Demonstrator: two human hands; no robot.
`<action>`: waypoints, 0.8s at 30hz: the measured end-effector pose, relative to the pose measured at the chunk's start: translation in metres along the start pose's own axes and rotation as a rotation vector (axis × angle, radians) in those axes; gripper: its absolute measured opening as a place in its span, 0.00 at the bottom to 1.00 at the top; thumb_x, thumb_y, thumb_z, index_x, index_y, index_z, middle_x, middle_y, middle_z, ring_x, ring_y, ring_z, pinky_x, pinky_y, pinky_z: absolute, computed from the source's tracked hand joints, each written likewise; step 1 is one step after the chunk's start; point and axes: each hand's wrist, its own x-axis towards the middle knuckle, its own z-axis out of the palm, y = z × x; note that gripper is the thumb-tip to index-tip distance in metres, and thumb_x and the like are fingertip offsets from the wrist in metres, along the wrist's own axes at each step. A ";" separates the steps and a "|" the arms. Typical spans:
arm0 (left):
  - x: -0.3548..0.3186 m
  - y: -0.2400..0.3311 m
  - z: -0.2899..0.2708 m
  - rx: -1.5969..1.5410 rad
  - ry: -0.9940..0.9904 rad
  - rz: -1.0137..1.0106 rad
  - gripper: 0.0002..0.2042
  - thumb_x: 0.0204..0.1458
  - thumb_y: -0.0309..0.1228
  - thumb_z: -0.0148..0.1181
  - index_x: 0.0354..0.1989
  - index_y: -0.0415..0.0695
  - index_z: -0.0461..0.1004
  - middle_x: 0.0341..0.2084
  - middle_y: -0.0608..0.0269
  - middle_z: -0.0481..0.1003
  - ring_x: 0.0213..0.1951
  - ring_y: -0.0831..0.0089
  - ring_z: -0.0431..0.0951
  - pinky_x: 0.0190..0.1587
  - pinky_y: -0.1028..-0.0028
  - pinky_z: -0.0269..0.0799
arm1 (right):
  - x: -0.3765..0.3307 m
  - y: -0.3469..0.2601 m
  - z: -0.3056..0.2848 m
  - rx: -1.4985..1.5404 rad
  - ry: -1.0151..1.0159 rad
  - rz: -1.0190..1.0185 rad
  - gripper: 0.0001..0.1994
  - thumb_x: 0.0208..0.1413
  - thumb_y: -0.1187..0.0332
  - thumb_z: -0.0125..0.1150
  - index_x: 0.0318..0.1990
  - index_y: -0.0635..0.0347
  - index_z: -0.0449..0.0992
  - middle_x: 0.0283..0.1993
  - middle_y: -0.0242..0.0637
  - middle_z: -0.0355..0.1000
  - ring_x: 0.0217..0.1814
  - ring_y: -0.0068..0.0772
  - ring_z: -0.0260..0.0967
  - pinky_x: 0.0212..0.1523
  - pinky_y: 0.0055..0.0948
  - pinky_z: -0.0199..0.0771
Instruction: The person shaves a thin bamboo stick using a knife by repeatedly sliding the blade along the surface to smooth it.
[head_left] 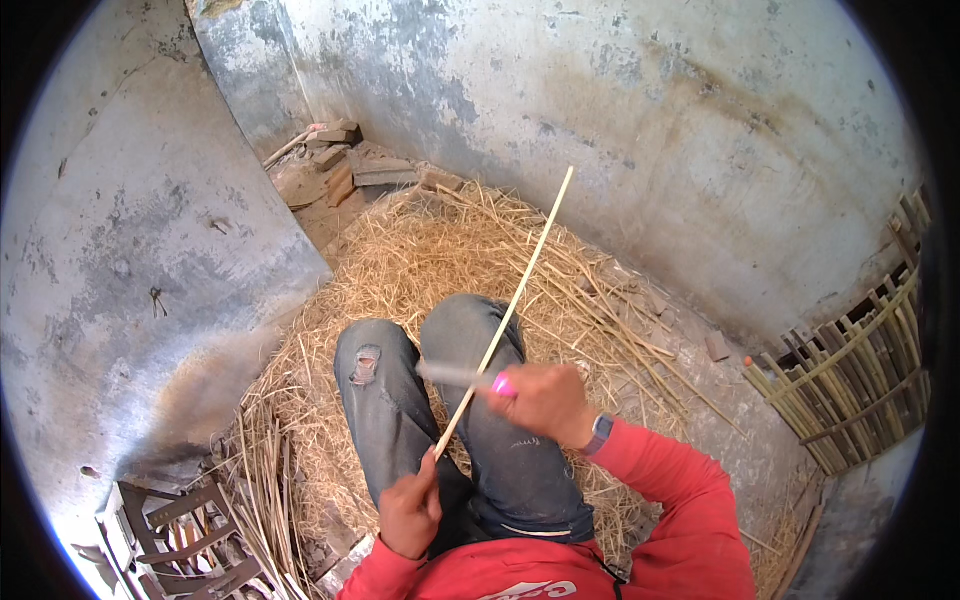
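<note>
My left hand (410,513) grips the near end of a long thin bamboo strip (520,292) that slants up and away over my knees. A knife with a pink handle (503,385) is in my right hand (540,400); its blade (450,374) points left and lies across the strip, blurred. Both hands hover above my legs in torn grey jeans (400,400). I sit on a bed of straw (440,250).
Stained concrete walls (140,250) close in on the left and behind. Bricks and rubble (340,165) lie in the far corner. A woven bamboo panel (860,380) leans at the right. A dark slatted crate (185,540) and loose bamboo strips (265,470) sit at lower left.
</note>
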 end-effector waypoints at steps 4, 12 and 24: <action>-0.062 -0.022 -0.021 0.037 -0.050 -0.085 0.19 0.55 0.16 0.60 0.56 0.37 0.80 0.18 0.50 0.71 0.19 0.56 0.75 0.25 0.64 0.69 | 0.027 0.125 -0.030 -0.244 -0.055 0.541 0.26 0.68 0.45 0.57 0.23 0.52 0.81 0.14 0.38 0.71 0.14 0.44 0.69 0.18 0.46 0.66; -0.110 -0.051 -0.035 0.023 -0.104 -0.213 0.16 0.56 0.21 0.59 0.53 0.40 0.81 0.27 0.50 0.78 0.27 0.54 0.80 0.32 0.62 0.75 | 0.052 0.150 -0.059 0.006 0.288 0.580 0.31 0.72 0.47 0.51 0.20 0.63 0.72 0.15 0.49 0.61 0.16 0.42 0.55 0.23 0.43 0.58; 0.035 0.009 0.016 -0.128 0.027 -0.094 0.18 0.57 0.16 0.60 0.57 0.34 0.78 0.23 0.43 0.75 0.22 0.57 0.79 0.29 0.69 0.72 | 0.007 -0.005 -0.022 0.150 -0.266 0.149 0.22 0.63 0.50 0.62 0.23 0.56 0.76 0.19 0.46 0.73 0.19 0.53 0.74 0.21 0.49 0.72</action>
